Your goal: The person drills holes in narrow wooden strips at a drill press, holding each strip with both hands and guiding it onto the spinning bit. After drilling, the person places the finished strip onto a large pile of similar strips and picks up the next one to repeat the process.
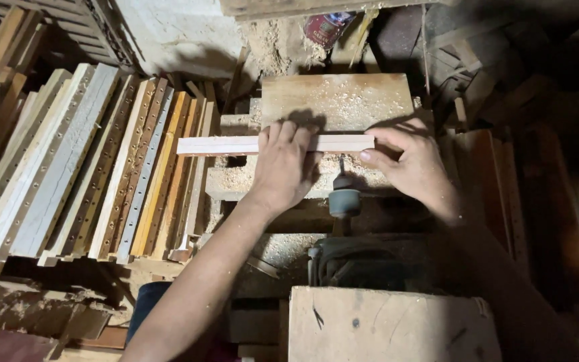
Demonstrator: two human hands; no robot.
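On the sawdust-strewn drill table point(336, 100), left hand point(283, 164) presses flat, fingers together, atop the pale wooden slat point(216, 145); right hand point(407, 161) pinches its end; it looks light, stiff, best gripped by the edges

Both forearms are bare with no sleeves, and the left hand point(283, 164) and right hand point(411, 164) wear no gloves or rings.
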